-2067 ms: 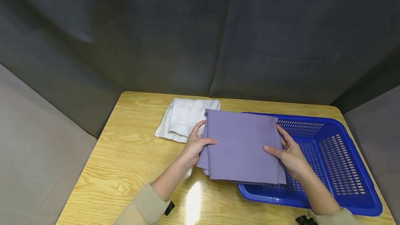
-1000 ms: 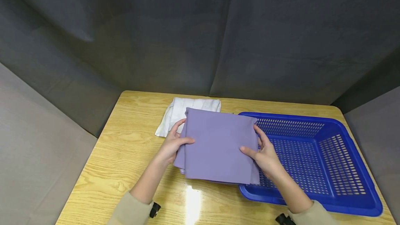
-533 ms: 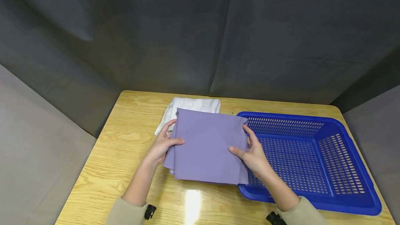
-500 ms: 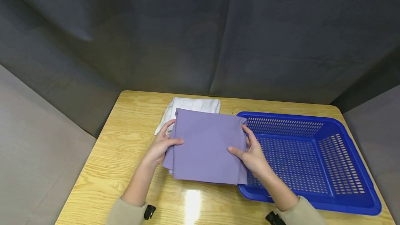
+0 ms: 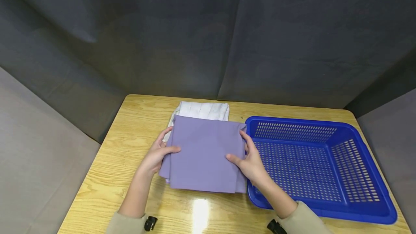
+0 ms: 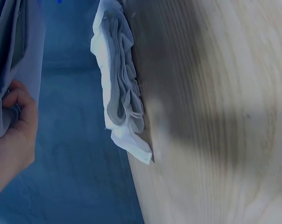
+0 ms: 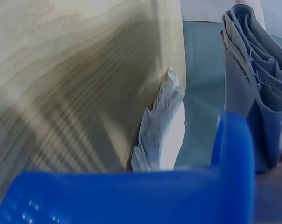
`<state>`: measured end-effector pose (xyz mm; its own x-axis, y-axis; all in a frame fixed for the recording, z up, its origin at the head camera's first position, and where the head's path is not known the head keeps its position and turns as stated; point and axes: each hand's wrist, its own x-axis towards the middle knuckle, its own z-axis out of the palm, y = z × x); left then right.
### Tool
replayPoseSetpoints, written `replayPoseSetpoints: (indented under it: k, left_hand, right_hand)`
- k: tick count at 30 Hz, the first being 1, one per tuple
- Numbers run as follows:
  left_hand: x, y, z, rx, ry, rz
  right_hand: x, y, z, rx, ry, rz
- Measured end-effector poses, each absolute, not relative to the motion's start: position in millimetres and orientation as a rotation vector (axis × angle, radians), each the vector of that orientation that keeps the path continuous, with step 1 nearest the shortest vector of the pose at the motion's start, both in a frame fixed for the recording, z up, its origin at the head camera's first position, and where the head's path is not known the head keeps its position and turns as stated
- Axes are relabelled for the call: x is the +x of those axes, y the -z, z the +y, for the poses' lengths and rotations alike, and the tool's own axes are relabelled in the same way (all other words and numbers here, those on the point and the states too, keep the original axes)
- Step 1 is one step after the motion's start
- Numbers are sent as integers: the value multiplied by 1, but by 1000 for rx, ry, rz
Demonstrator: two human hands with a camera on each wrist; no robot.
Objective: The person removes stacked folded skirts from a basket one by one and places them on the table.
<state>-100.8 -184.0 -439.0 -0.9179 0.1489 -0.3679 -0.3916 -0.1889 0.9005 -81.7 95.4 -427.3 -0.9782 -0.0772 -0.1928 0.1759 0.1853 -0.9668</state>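
Observation:
Between both hands is a folded purple cloth, roughly square, with layered folds showing along its edge in the right wrist view. My left hand grips its left side, thumb on top and fingers underneath. On the opposite side my right hand pinches it the same way. Both wrist views show the cloth raised above the table. Behind it lies a folded white cloth, its front part hidden by the purple one in the head view. In the left wrist view the white cloth shows several stacked layers.
A blue plastic basket with perforated walls stands on the right of the wooden table, close beside my right hand. Dark curtains hang behind the table.
Both hands have carried the purple cloth leftward, from over the basket's left part to in front of the white cloth. The basket's inside shows more fully. The grips look unchanged.

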Motion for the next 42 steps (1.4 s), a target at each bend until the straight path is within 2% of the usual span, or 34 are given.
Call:
replayPoseSetpoints:
  k: [21,42]
  left_hand:
    - [-87,458,-209,-283,-2167,1696]
    - [-76,493,-222,-370,-2126,1703]
  right_hand:
    - [-75,451,72,-14,1898,2333]
    - [-63,483,60,-101,1834,2440]
